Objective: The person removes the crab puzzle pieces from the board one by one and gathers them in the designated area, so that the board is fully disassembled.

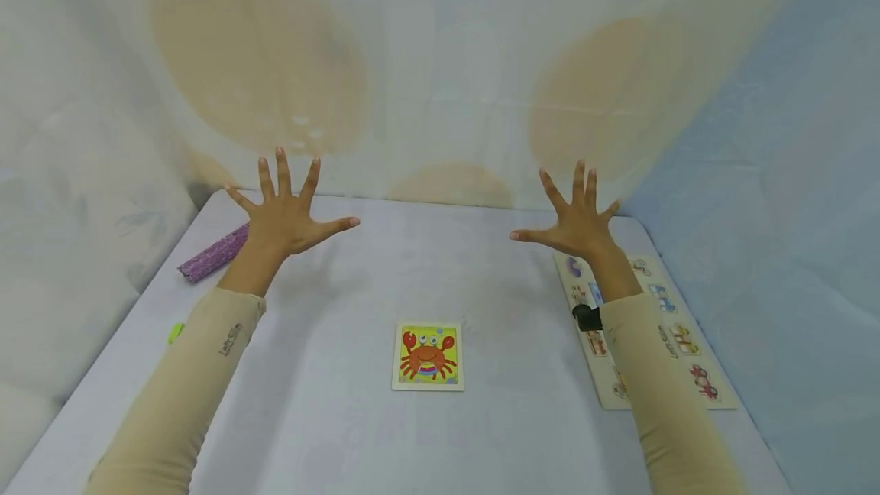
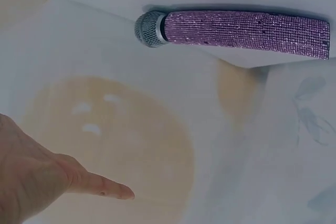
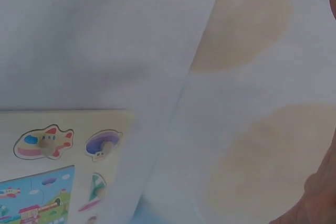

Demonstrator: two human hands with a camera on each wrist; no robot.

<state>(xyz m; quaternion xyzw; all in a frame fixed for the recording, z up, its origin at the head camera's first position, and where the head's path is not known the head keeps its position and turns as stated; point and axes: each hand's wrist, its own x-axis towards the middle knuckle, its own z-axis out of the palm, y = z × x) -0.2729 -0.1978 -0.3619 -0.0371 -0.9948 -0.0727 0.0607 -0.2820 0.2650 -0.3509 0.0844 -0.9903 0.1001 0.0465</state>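
The left hand [image 1: 283,221] is released, fingers splayed, near the microphone [image 2: 244,34]; the right hand [image 1: 577,226], likewise, near the board [image 3: 81,121].

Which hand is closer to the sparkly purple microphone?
Left. In the head view, the left hand is spread open, its wrist partly hiding the microphone. The right hand is off on the other side, near the puzzle board.

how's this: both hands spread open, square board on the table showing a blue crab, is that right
The crab on the square board is red, not blue, as the head view shows; the left hand and right hand are spread open.
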